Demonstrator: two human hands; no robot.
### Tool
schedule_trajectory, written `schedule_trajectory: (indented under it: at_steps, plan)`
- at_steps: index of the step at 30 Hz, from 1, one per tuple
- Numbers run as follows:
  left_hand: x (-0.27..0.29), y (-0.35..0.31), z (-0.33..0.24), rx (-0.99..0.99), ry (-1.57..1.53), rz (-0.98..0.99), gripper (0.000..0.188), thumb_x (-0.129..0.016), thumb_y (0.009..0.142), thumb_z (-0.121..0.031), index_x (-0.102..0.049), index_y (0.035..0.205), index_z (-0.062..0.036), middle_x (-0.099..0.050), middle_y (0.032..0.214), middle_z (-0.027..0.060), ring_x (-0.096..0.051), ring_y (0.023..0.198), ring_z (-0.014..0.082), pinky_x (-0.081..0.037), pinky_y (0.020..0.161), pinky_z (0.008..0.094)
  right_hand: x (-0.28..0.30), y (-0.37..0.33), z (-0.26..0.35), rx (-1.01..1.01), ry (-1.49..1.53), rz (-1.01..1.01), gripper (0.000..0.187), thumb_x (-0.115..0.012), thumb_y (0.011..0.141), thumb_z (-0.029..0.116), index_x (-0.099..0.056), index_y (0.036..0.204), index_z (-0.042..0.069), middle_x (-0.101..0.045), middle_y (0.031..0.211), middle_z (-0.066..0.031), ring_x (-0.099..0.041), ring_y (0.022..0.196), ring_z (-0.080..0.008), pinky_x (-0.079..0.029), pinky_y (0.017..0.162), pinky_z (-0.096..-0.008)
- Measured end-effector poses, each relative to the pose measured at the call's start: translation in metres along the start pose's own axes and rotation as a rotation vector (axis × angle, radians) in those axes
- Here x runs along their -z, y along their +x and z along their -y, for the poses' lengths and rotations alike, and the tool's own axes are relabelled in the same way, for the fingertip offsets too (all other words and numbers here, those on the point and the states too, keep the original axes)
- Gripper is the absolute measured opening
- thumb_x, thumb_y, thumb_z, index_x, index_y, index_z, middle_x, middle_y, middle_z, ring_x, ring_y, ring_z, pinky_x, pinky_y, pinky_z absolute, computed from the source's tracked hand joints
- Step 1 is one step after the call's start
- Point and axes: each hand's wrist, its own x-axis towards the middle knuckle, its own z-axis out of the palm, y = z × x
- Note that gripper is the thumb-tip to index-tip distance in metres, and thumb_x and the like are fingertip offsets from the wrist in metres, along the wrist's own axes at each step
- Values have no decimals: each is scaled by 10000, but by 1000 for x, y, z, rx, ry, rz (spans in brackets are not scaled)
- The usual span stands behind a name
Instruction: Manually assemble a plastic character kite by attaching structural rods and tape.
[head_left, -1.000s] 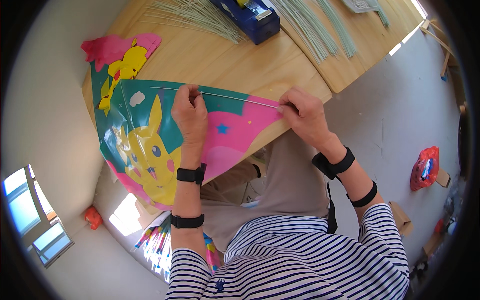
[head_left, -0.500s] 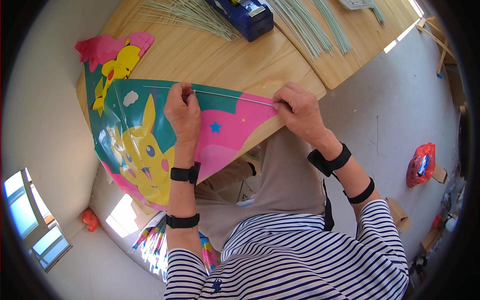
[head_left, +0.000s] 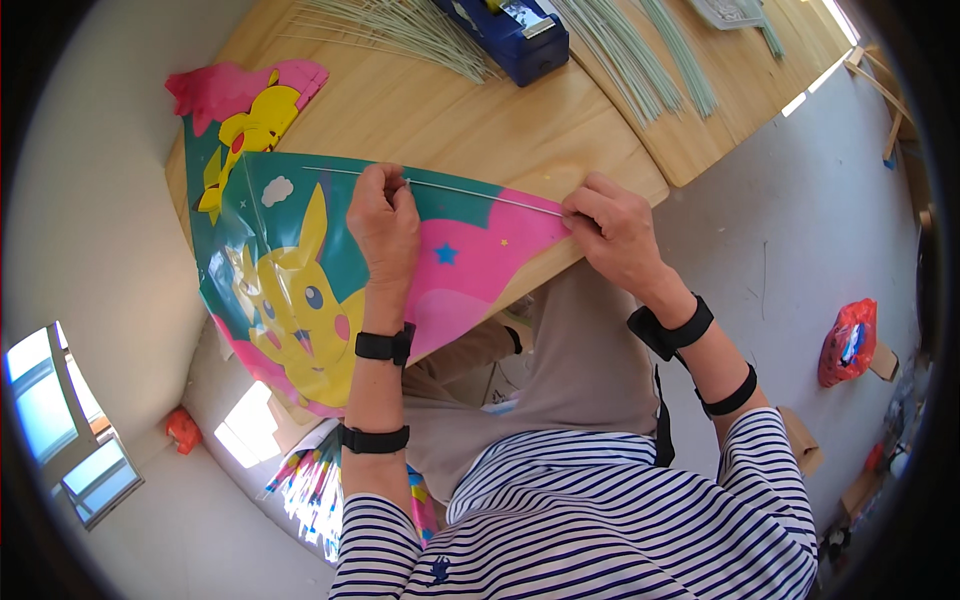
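A plastic kite sheet (head_left: 450, 275) in green and pink, printed with a yellow cartoon animal, lies over the near edge of the table. Along its far edge runs a thin pale rod (head_left: 470, 190). My left hand (head_left: 385, 220) pinches the rod near its middle, fingers closed. At the pink corner on the right, my right hand (head_left: 615, 225) grips the rod's end together with the sheet's tip. The fingertips of both hands are partly hidden.
Bundles of thin rods (head_left: 620, 70) lie at the back of the wooden table (head_left: 500, 125), beside a blue tape dispenser (head_left: 520, 45). A clear plastic box (head_left: 728, 12) stands farther right. On the floor at right sits a red bag (head_left: 848, 343); colourful wrapped items (head_left: 312, 490) stand at lower left.
The whole view has shifted slightly, so the scene sits a little farther right. Both hands keep their hold on the rod and sheet, with hardly any movement along it.
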Motion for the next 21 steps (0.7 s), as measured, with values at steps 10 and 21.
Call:
schedule_trajectory:
  at_steps: [10, 21]
  plan:
    - [-1, 0, 1, -2, 21, -3, 143, -621, 843, 74, -625, 962, -6, -641, 810, 53, -606, 727, 110, -509, 681, 241, 1, 0, 1, -4, 2, 12, 55, -629, 772, 8, -613, 773, 60, -552, 752, -86, -588, 672, -301, -455, 579, -399]
    - [-1, -1, -1, 24, -29, -9, 176, -603, 809, 92, -621, 950, -11, -638, 806, 103, -629, 717, 198, -517, 661, 299, 8, 3, -1, -192, 290, -6, 85, -625, 750, -45, -611, 810, 15, -577, 773, -100, -563, 656, -251, -453, 600, -343]
